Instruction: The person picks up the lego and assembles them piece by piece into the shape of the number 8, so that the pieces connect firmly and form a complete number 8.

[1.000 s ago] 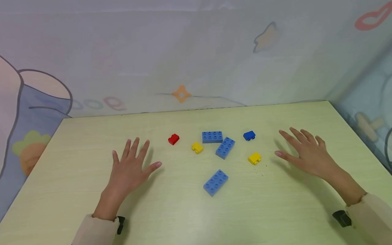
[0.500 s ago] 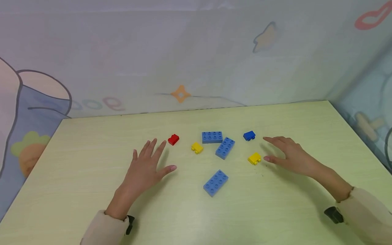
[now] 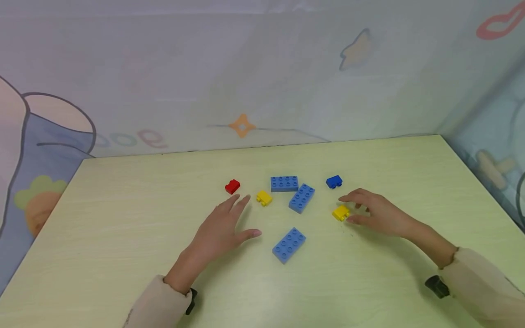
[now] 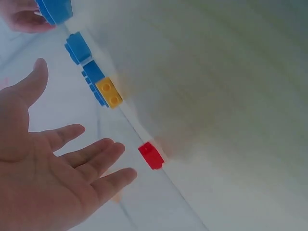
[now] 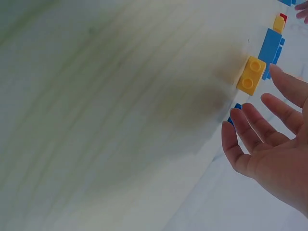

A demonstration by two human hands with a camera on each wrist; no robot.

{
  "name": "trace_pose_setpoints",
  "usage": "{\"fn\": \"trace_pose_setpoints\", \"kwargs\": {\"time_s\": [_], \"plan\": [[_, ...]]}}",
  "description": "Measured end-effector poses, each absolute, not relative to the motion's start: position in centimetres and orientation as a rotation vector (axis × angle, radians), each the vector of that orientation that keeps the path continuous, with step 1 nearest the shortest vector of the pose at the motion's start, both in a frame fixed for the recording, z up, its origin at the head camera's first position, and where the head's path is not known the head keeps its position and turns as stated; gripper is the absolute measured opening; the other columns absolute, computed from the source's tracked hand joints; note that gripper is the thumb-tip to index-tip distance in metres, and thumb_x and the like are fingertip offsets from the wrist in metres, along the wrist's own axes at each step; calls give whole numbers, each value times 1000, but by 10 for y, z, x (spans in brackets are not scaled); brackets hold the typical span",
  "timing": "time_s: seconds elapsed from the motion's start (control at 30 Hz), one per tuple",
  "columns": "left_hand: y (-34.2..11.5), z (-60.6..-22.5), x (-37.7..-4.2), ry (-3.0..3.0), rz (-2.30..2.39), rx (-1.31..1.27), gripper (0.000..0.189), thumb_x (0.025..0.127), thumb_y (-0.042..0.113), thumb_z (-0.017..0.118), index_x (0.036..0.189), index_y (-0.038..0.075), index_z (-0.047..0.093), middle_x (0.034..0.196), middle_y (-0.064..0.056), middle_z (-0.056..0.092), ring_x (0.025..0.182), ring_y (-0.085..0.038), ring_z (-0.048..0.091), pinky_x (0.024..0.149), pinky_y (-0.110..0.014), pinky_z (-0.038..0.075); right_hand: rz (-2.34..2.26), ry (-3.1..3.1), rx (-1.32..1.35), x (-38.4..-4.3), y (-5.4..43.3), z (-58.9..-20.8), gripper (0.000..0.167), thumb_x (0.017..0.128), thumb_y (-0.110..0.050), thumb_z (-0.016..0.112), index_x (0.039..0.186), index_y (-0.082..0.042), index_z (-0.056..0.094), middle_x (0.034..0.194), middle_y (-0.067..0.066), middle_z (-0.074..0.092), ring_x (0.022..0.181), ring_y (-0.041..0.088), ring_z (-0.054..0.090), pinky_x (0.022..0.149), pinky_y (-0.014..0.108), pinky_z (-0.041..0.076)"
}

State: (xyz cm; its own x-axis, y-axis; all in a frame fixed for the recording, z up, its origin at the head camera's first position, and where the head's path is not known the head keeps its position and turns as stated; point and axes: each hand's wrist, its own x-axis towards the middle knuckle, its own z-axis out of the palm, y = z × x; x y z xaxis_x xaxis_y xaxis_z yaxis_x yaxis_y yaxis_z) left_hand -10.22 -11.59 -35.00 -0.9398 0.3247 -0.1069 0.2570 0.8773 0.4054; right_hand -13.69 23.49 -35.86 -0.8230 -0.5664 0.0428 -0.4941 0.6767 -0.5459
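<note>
My right hand (image 3: pixel 379 213) hovers just right of a yellow brick (image 3: pixel 341 212), thumb and fingertips near it; in the right wrist view a gap shows between the fingers and that yellow brick (image 5: pixel 251 75). Beyond it sits a small dark blue brick (image 3: pixel 334 181). My left hand (image 3: pixel 219 230) is held over the table with fingers spread and nothing in it. Closest to its fingertips are a red brick (image 3: pixel 232 186) and another yellow brick (image 3: pixel 264 198). In the left wrist view the red brick (image 4: pixel 152 156) lies apart from the fingers.
Two larger light blue bricks, one lying crosswise (image 3: pixel 284 184) and one slanted (image 3: pixel 301 198), sit close together at mid-table. A third light blue brick (image 3: pixel 289 245) lies nearer the front. A printed cloth (image 3: pixel 184 82) hangs behind the pale wooden table (image 3: pixel 135 196).
Both hands have moved inward: the left one rightward toward the left yellow brick, the right one leftward to the right yellow brick, its fingers bending more. The bricks have stayed put.
</note>
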Motion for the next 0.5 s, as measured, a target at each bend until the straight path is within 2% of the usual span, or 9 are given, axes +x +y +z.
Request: {"fn": "trace_pose_setpoints", "kwargs": {"time_s": [0.13,0.33,0.5], "plan": [[-107,-352,-101,2830,603,433,80,79,47,66,142,12,32,141,-11,35,127,-30,34,96,-46,36,-827,2745,-898,-138,233,-359,42,80,-14,70,116,3,57,111,13,56,83,19,54,66,32,46],[-96,-354,-99,2751,670,474,76,77,45,68,138,9,38,133,-10,44,120,-26,41,94,-42,39,-868,2719,-894,-139,230,-359,38,80,-10,69,114,4,58,109,11,57,83,19,54,66,29,47],[-87,-354,-98,2660,723,497,72,77,42,70,133,7,43,119,-8,52,110,-22,48,89,-39,42,-872,2719,-896,-140,229,-360,35,80,-5,69,112,4,58,107,10,58,82,19,54,65,26,47]]}}
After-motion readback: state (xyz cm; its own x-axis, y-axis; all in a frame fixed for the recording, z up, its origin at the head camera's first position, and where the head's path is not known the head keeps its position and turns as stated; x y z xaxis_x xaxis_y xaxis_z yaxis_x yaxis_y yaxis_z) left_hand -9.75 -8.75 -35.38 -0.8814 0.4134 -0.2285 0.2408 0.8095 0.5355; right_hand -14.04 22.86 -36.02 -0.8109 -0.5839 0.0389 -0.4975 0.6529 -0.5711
